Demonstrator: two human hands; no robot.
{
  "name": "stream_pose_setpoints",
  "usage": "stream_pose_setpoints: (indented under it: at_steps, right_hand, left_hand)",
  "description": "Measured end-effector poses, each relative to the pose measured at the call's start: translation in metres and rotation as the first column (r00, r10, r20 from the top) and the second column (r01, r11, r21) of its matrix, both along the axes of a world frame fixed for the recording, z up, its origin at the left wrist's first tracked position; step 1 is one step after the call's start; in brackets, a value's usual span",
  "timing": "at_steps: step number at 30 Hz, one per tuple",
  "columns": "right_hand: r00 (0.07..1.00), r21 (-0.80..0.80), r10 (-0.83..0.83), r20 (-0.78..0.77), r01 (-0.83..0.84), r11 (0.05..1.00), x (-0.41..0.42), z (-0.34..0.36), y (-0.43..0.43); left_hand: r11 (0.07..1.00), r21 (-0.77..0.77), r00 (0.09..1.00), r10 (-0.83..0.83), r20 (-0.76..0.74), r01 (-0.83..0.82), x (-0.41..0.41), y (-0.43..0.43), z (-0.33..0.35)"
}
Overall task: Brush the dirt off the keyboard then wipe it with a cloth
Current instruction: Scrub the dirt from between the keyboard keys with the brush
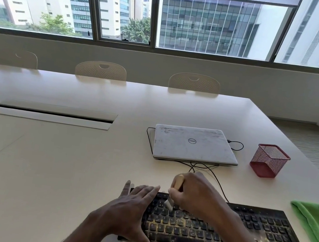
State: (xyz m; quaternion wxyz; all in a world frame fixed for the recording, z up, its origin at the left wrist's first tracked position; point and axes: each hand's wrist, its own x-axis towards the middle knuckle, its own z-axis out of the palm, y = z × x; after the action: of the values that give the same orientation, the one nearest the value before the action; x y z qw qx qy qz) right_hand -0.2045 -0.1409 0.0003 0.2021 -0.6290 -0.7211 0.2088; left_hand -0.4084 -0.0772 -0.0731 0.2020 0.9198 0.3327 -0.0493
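**Brushing pass, upper-left keys**

My right hand (193, 194) is curled round the brush (178, 182) handle, with the bristles down on the top key rows of the keyboard (252, 228). My left hand (133, 206) lies flat just left of the brush, fingers straight, pressing the keyboard's end and holding nothing. Yellowish dirt (180, 223) sits nearer me than the bristles and also far to their right. Plan: short strokes in 1 direction, light pressure, board pinned. The cloth (317, 225) lies well right of the grip.

"Dell" logo on laptop lid (192, 144)
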Motion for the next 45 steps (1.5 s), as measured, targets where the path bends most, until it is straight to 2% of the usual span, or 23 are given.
stream_pose_setpoints:
  at_steps: [4,10,13,17,19,21,24,28,31,33,37,42,45]
  right_hand:
    - [1.000,-0.109,0.012,-0.002,-0.012,0.994,-0.003,-0.007,-0.002]
    - [0.997,-0.029,-0.081,-0.007,0.080,0.996,-0.002,-0.006,0.005]
    - [1.000,-0.127,-0.003,0.020,0.006,0.992,0.001,-0.006,0.003]
    - [0.999,-0.054,0.042,0.010,-0.041,0.998,0.007,0.005,0.002]
    - [0.994,-0.078,0.111,-0.020,-0.113,0.991,0.006,0.008,-0.001]
    - [0.990,-0.115,0.138,0.012,-0.136,0.984,0.008,0.006,-0.004]
    - [0.995,-0.140,0.080,0.055,-0.071,0.988,0.017,0.004,-0.004]
    - [0.998,-0.057,0.054,0.035,-0.052,0.997,0.018,0.011,-0.005]
    - [0.994,-0.114,0.099,0.053,-0.093,0.989,0.016,0.008,-0.006]
    - [0.997,-0.121,0.049,0.059,-0.041,0.992,0.019,0.004,-0.006]
    - [0.997,0.017,-0.073,0.017,0.073,0.997,0.017,0.003,-0.003]
    - [1.000,-0.120,-0.010,0.019,0.012,0.993,0.012,-0.008,-0.006]
    - [0.999,-0.077,-0.045,0.019,0.047,0.996,0.013,-0.004,-0.004]
  left_hand:
    - [1.000,-0.004,1.000,-0.003,0.007,0.003,-0.001,-0.001,0.000]
    - [1.000,-0.001,1.000,-0.003,0.007,0.003,0.001,0.000,0.001]
    - [1.000,-0.002,1.000,-0.004,0.007,0.004,0.000,0.000,0.001]
    - [1.000,0.009,1.000,-0.010,0.003,0.010,0.000,0.001,-0.001]
    - [1.000,0.013,1.000,-0.013,0.002,0.013,0.001,0.001,0.000]
    - [1.000,0.011,1.000,-0.017,-0.002,0.017,0.002,0.001,0.001]
    - [1.000,0.016,1.000,-0.026,-0.001,0.026,0.002,0.000,0.002]
    - [0.999,0.024,0.999,-0.038,-0.006,0.038,0.006,-0.002,0.003]
    - [0.998,0.030,0.999,-0.048,0.001,0.048,0.011,-0.004,0.004]
    - [0.998,0.036,0.998,-0.054,0.009,0.054,0.013,-0.003,0.003]
    - [0.997,0.039,0.998,-0.067,0.008,0.067,0.014,0.001,-0.002]
    - [0.997,0.038,0.997,-0.073,0.020,0.072,0.016,0.001,-0.001]
    - [0.997,0.043,0.997,-0.072,0.020,0.071,0.015,0.001,-0.002]
